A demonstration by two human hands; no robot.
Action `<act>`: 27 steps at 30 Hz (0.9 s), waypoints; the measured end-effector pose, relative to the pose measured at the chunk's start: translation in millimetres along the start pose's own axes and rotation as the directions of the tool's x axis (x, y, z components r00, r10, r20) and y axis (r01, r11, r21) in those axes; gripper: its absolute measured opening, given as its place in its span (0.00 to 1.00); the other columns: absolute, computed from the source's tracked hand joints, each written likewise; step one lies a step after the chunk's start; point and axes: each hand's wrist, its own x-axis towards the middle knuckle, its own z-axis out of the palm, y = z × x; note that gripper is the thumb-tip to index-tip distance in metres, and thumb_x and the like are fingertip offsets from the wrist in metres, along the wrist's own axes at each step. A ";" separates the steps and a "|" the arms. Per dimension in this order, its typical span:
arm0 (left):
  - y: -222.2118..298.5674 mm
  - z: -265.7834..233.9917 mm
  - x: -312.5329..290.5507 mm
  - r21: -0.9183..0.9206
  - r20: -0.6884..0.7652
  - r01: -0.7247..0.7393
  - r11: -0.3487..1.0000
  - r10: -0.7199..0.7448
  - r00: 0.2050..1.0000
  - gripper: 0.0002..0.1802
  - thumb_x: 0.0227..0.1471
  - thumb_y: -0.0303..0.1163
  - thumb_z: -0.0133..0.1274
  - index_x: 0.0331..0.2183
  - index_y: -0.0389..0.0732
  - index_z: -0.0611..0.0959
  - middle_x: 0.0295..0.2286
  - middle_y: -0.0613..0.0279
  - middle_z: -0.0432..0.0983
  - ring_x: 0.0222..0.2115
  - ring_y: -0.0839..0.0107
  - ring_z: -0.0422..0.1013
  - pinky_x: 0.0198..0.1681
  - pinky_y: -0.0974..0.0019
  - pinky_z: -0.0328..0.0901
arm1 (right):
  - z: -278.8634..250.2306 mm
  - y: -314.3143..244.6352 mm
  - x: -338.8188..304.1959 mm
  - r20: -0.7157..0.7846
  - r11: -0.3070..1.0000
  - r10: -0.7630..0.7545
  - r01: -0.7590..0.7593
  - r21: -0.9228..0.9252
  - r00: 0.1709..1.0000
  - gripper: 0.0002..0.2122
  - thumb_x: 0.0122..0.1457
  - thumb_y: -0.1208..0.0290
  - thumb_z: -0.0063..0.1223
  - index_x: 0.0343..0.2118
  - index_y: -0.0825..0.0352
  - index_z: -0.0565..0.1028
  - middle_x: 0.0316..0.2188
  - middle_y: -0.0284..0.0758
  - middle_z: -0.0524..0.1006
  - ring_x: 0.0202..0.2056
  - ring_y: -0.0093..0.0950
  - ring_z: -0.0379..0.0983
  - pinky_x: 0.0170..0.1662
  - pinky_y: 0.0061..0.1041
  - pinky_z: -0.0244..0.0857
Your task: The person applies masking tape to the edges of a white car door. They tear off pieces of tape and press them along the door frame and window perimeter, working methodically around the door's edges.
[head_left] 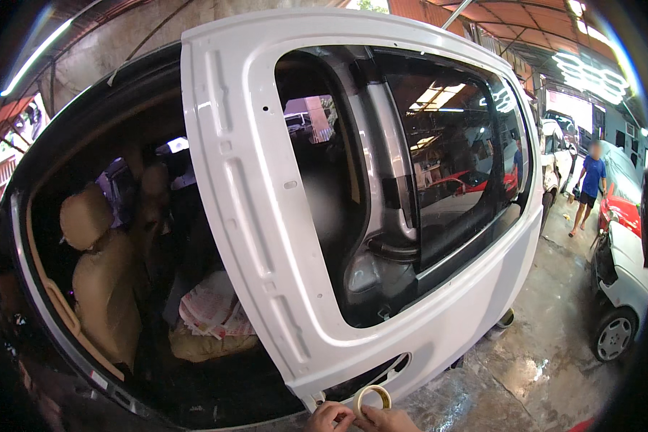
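Observation:
A roll of tape point(386, 397), pale outside with a yellowish inner ring, stands on edge in my right hand point(387, 420), whose fingers and thumb close on its lower rim. Just to the left, my left hand point(331, 416) has its fingertips pinched together beside the roll; whatever is between them is too small to make out. Both hands are at the bottom edge, close to the lower corner of a white vehicle door point(230, 180). The door stands open, with a dark window point(446, 158) and a long oval opening point(367, 376) low on its frame.
Inside the dark vehicle are a beige seat point(104, 288) and printed paper sheets point(212, 309) on a cushion. A person in blue point(592, 176) walks at the far right, near a silver car's wheel point(615, 335). The concrete floor point(511, 371) looks wet.

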 end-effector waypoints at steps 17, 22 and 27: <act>3.3 -13.1 -6.9 0.179 0.059 -0.064 0.982 0.054 0.997 0.12 0.48 0.28 0.61 0.36 0.38 0.80 0.27 0.48 0.72 0.29 0.52 0.72 0.32 0.57 0.66 | -32.6 -7.5 16.7 -0.089 0.971 -0.234 0.238 0.037 0.968 0.09 0.54 0.73 0.53 0.37 0.68 0.70 0.23 0.44 0.75 0.29 0.44 0.75 0.39 0.46 0.67; 28.8 11.5 -2.8 -0.221 -0.299 0.066 0.973 -0.132 0.945 0.17 0.46 0.30 0.65 0.38 0.36 0.79 0.29 0.51 0.73 0.34 0.52 0.72 0.37 0.58 0.68 | -39.1 -10.2 17.2 -0.061 0.981 -0.105 0.114 0.155 0.993 0.10 0.57 0.73 0.52 0.40 0.69 0.69 0.24 0.46 0.75 0.29 0.48 0.73 0.38 0.45 0.66; 7.6 10.2 1.6 0.187 -0.216 -0.240 0.953 0.278 0.936 0.05 0.52 0.24 0.61 0.33 0.38 0.80 0.31 0.52 0.75 0.33 0.54 0.72 0.38 0.57 0.68 | -31.1 -12.7 19.7 -0.100 0.956 -0.137 0.158 0.248 0.985 0.10 0.57 0.75 0.51 0.41 0.70 0.68 0.25 0.49 0.74 0.30 0.49 0.73 0.38 0.45 0.65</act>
